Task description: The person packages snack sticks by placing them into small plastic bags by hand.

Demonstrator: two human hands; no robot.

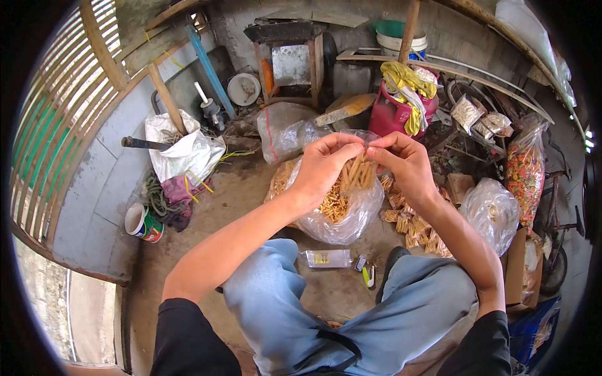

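Up in front of me, my left hand and my right hand pinch the top edge of a small clear plastic bag. Stick-shaped tan snacks fill the lower part of this bag, and the fingertips of both hands nearly meet at its mouth. Beneath it on the floor stands a large open clear sack of loose golden snack pieces. Several filled small snack packs lie in a heap to the right. Between my legs are a flat pack of clear plastic bags and a green-and-white stapler.
A crumpled clear plastic bag lies at right, near a tall bag of colourful snacks. A white sack and a paint bucket stand at left. Behind are a pink gas cylinder and a stand.
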